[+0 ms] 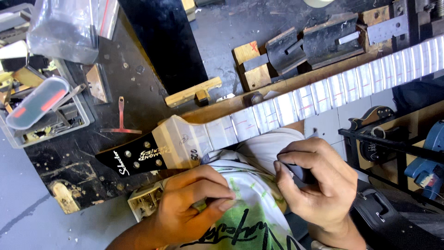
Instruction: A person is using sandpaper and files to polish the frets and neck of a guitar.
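A clear plastic bag [62, 28], crumpled and glossy, sits at the top left corner of the worktop [138, 78]. Below it, a clear oblong plastic case [37, 103] with red inside lies tilted on a grey tray [85, 113]. The black headstock [134, 159] carries pale printed lettering.

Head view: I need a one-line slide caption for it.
Guitar neck with taped fretboard lies on workbench; both hands below it.
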